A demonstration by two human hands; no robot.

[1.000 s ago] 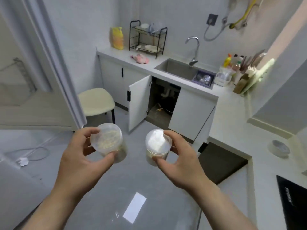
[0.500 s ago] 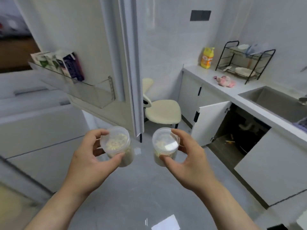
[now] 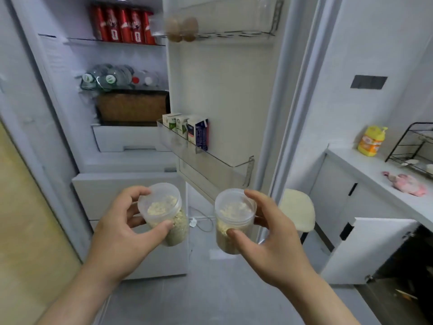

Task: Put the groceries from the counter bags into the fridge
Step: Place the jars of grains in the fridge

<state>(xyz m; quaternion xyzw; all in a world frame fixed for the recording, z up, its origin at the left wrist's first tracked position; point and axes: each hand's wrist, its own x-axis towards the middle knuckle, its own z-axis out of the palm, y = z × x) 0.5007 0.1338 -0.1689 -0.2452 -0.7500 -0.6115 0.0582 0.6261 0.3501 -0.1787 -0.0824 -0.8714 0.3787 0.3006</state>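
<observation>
The left tub (image 3: 164, 212), clear and lidded with pale grain inside, sat tilted in the left hand (image 3: 121, 233), thumb across its front and fingers curled behind. The right hand (image 3: 276, 240) clasped the right tub (image 3: 234, 219) upright the same way. Both forearms reached toward the open fridge (image 3: 126, 139), below its door shelf (image 3: 210, 160).

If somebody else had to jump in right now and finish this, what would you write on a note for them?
Left hand: grips the left tub, clear, lidded, with pale grains inside.
Right hand: grips the right tub, same kind.
Both tubs are in the air before the open fridge, on no shelf yet.
Already inside: red cans, bottles, cartons, eggs.
Left to do: put both tubs in. The door shelf looks to have room beside the cartons. The counter bags are out of view, so check them.
</observation>
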